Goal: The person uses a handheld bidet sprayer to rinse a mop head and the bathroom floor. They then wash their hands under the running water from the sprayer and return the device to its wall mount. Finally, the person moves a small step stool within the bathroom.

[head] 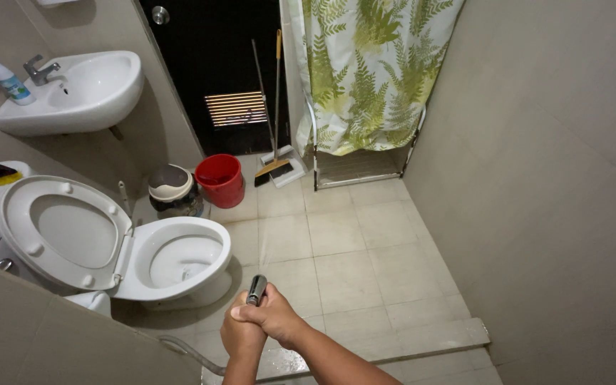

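While both the left hand (242, 334) and right hand (274, 314) clamp their fingers around it, the metal bidet sprayer (257, 289), probably light, rigid and slippery when wet, pokes up beyond the knuckles, its hose (187, 351) trailing left toward the toilet (180, 260).

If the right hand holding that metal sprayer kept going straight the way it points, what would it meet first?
Probably bare beige floor tiles: the right hand aims the silver metal sprayer nozzle ahead and down. Farther on stands the round red plastic bucket; depth is unclear.
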